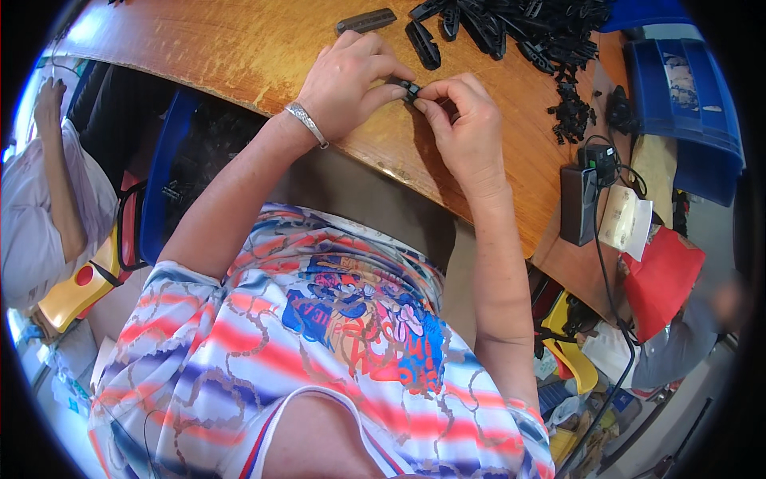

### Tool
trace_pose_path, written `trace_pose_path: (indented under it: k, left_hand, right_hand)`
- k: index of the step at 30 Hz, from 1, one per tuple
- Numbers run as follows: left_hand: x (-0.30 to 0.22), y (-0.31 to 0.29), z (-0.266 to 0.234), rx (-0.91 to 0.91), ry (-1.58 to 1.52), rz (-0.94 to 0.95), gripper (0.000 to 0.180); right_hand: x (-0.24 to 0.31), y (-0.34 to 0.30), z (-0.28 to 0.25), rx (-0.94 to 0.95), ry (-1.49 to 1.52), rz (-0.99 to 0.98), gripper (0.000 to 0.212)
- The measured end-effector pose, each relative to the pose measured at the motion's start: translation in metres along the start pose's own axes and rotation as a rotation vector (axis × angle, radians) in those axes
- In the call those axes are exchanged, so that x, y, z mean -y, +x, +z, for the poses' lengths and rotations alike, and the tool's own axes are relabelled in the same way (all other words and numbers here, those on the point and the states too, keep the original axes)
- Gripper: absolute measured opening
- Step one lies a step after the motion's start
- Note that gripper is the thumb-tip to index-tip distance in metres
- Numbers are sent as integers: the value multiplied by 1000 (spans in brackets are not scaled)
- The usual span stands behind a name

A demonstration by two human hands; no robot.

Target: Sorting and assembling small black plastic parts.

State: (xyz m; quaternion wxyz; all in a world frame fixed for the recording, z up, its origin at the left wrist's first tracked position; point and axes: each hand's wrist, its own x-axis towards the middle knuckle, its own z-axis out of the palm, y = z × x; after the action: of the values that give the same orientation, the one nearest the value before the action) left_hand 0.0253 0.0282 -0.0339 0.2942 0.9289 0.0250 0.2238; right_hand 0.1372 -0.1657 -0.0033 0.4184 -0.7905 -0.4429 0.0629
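Note:
Over the wooden table, both my hands meet at a small black plastic part. My left hand pinches one end of it between thumb and forefinger. At the other end, the thumb and fingertips of my right hand close on it; the fingers partly hide its shape. Just beyond my left hand lies a long, flat dark plastic piece. A black looped plastic piece rests beyond the small part, at the near side of a heap of similar black pieces.
Smaller black parts are piled to the right. Farther right are a black box with a cable, blue bins and a red sheet. A blue bin stands below the table's left edge. Other people sit at both sides.

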Motion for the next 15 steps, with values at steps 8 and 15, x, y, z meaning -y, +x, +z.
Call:
trace_pose_path:
  k: [8,15]
  left_hand:
    - [-9,18,-1,78,40,-102,18]
    - [-11,15,10,39,98,-121,18]
  right_hand:
    - [-15,25,-17,185,54,376,28]
    - [-23,17,-9,122,15,318,37]
